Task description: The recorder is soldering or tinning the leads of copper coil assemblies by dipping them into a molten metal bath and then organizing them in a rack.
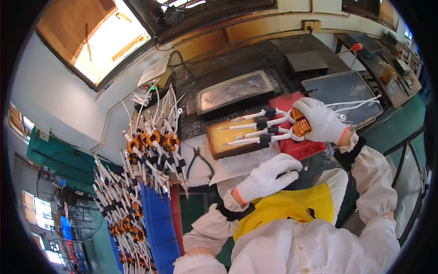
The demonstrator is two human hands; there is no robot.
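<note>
Though partly hidden, right hand [322,119] apparently on copper coils [301,128].

A gap stands open over the white paper sheet [246,163], between the left white-gloved hand [272,176] and the amber rectangular block [215,137]. White cable leads [247,126] obstruct the block's top; leftward, green-handled pliers [196,154] and heaped copper-wound ring coils [155,137] restrict passage.

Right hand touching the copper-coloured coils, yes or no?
Touching: the head view shows the gloved right hand gripping the copper-coloured coils, with no gap between.
</note>
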